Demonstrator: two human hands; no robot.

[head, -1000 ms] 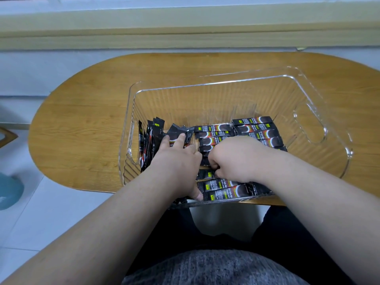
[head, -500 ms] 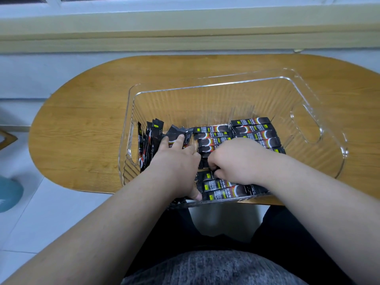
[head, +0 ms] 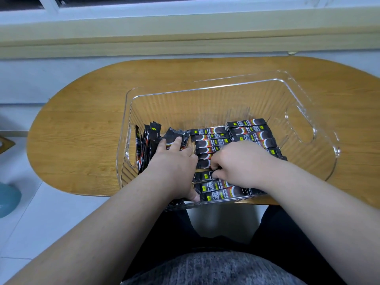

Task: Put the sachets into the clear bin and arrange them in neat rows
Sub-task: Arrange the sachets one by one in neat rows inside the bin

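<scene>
On the wooden table [head: 82, 140], the clear bin [head: 205, 93] sits mid-frame, unmoved over the past second. The sachets [head: 248, 130] all lie inside it: flat rows at centre and right, a leaning bundle at left. Little has changed, so this appears to be arranging, not loading. The left hand [head: 174, 163] stays flat, fingers straight, pressing that bundle. The right hand [head: 242, 161] has barely shifted; its fingers [head: 216, 167] curl down, apparently pinching a middle-row sachet.

Fingertips of right hand [head: 240, 161] curl under, out of sight. Some sachets [head: 211, 144] covered by it and left hand [head: 174, 163]; print too small. Teal object [head: 8, 199] cut at left edge, table [head: 82, 124] at right.
</scene>
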